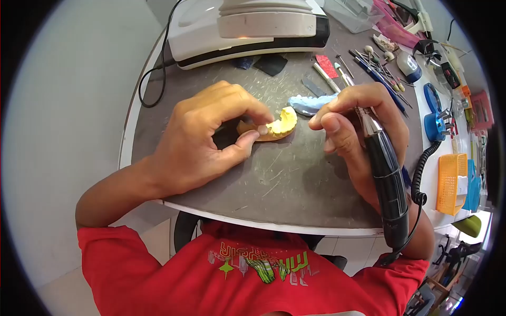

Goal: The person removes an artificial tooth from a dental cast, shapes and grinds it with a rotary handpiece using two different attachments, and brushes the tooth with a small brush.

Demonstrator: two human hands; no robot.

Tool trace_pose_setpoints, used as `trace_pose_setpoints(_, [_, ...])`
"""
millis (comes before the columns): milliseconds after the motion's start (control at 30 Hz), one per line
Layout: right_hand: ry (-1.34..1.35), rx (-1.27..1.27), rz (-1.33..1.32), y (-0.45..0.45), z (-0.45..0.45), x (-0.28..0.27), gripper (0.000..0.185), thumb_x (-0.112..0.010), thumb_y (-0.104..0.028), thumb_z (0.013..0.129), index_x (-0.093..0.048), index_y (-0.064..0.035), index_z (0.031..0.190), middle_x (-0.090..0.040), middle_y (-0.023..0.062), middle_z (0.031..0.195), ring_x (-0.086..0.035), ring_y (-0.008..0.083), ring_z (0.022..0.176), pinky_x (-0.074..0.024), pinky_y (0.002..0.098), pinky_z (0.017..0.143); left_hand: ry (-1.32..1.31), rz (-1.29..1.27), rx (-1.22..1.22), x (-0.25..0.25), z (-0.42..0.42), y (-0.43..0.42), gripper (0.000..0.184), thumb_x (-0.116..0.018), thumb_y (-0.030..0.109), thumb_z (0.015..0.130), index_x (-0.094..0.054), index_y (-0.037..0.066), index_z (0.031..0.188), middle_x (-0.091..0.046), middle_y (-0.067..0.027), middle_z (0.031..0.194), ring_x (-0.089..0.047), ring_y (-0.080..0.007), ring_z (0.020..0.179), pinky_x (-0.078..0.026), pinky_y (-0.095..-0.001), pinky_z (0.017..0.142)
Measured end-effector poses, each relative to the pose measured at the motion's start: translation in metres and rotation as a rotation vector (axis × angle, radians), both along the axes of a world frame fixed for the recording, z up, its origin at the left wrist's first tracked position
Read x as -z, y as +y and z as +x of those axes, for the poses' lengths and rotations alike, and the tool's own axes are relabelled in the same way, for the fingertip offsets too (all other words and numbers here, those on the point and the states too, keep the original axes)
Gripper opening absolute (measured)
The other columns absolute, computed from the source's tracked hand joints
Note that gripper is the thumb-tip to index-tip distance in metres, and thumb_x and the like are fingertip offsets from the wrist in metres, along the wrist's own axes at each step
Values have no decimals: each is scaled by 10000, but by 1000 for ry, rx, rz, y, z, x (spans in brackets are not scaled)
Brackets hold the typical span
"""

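Grey-brown worktop [284,184], scratched, curved white edge. White wall [68,131] on the left, pale tiled floor [345,246] below, my red shirt [179,279] against the front.

Left forearm comes in over the edge; left hand [211,129] arched, thumb and index pinching a small whitish piece [262,129] right at the yellow dental cast [284,122], which lies mid-worktop. Right hand [348,134] raised, gripping the black rotary handpiece [389,181] pen-style, body slanting down toward me. Can't tell where its working tip ends.

Blue dental cast [311,105] just beside the yellow one; my right hand hides its far end. My left hand covers part of the yellow one's base. White lamp head [268,25] at the back, blocking some of the white machine [192,39]. Red scrap [327,66] and flat metal strip [313,87] behind the blue cast. Burs [368,50] scattered near a blue pen [380,85]. Far right: coiled black cord [418,168], orange basket [445,184].
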State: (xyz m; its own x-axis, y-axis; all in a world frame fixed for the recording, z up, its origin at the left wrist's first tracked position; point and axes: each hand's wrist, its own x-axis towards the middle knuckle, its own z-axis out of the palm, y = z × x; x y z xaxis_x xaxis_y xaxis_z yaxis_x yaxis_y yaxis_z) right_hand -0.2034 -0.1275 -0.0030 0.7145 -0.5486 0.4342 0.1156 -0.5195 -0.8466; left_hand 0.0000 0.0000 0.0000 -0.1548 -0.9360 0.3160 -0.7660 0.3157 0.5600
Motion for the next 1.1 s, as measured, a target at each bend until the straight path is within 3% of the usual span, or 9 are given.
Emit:
trace_pose_setpoints(100, [13, -18, 15, -1, -2, -1, 234, -635, -197, 894, -491, -37, 987, -644, 109, 822, -537, 72, 601, -449, 197, 564, 188, 40, -101, 1, -6, 0, 361, -688, -37, 653, -596, 22, 997, -605, -85, 979, -608, -200, 888, -477, -291, 813])
trace_pose_setpoints(500, [25, -29, 14, 2, 0, -2, 200, -618, -150, 900, -479, -38, 989, -631, 111, 818, -542, 71, 611, -445, 188, 561, 71, 76, -52, -3, 2, -3, 248, -696, 16, 693, -615, 25, 928, -616, -82, 966, -584, -212, 928, -450, -317, 841])
trace_pose_setpoints(800, [75, -74, 84, 4, 3, -7, 275, -655, -15, 835, -450, -46, 1015, -647, 160, 940, -615, 104, 682, -507, 207, 608, 105, 18, -65, -1, 1, 1, 373, -787, 107, 680, -617, 42, 1006, -617, -70, 969, -579, -183, 910, -448, -297, 821])
trace_pose_setpoints(867, [128, -108, 130, 6, 5, -10, 322, -675, 15, 801, -442, -57, 1011, -640, 205, 1035, -624, 98, 660, -509, 192, 584, 261, 195, -99, -4, 2, 4, 374, -772, 86, 714, -605, 29, 1044, -616, -60, 991, -588, -144, 892, -460, -279, 820])
trace_pose_setpoints(1100, [161, -165, 125, 5, 4, -8, 380, -698, 46, 762, -433, -67, 1010, -629, 222, 1074, -624, 83, 657, -485, 179, 565, 688, 257, -115, -4, -2, 9, 380, -761, 3, 724, -589, -8, 1062, -610, -59, 1011, -592, -107, 912, -478, -248, 845])
